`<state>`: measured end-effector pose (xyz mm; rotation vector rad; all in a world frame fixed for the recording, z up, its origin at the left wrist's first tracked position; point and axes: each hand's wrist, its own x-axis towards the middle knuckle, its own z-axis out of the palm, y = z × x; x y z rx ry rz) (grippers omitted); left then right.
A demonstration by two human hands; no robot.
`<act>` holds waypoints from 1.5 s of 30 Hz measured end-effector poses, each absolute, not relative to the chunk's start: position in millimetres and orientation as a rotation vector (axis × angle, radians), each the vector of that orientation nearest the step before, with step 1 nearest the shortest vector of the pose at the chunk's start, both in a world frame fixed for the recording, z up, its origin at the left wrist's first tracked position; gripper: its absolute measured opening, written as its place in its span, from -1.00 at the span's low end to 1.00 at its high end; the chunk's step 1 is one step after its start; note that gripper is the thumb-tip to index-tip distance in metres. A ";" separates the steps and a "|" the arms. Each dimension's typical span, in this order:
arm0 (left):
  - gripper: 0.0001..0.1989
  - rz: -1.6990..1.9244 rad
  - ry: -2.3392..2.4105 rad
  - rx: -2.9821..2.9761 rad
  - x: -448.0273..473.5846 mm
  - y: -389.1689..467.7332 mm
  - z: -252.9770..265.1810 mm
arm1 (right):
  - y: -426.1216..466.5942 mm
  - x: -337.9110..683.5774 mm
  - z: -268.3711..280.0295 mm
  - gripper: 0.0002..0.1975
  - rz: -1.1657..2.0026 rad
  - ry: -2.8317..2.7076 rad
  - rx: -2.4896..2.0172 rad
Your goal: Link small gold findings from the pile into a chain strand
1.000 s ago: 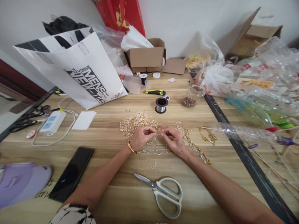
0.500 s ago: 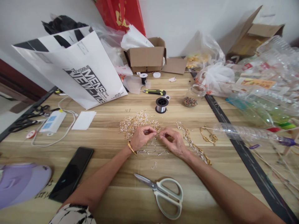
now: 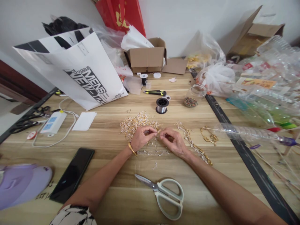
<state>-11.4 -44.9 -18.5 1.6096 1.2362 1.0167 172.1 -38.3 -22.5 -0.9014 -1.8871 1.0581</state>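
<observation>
A dark phone (image 3: 71,175) lies leftmost; then the pile of gold and silver pieces (image 3: 136,122) spreads just past the left hand (image 3: 141,138); a silver chain (image 3: 153,152) lies nearer the person; the right hand (image 3: 175,143) faces the left, both narrowly pinched, holding what I can't tell; mixed chains (image 3: 199,152) trail rightward.

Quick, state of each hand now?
Left hand: grip pinched closed; anything held is too small to tell.
Right hand: grip pinched closed; whether it holds anything cannot be told.
</observation>
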 end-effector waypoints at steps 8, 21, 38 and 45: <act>-0.88 1.014 1.230 1.626 -10.7 -44.7 -16.9 | -37.8 172.3 -23.3 -0.84 1.070 -1.883 -0.904; -0.91 0.991 1.250 1.678 -9.4 -45.7 -12.5 | -37.3 172.1 -23.4 -0.85 1.101 -1.860 -0.920; -0.94 1.000 1.244 1.868 -6.7 -47.4 -8.1 | -36.4 172.1 -26.2 -0.85 1.103 -1.815 -0.942; -0.96 0.990 1.253 1.932 -5.2 -48.4 -6.2 | -36.5 172.3 -25.1 -0.84 1.079 -1.812 -0.955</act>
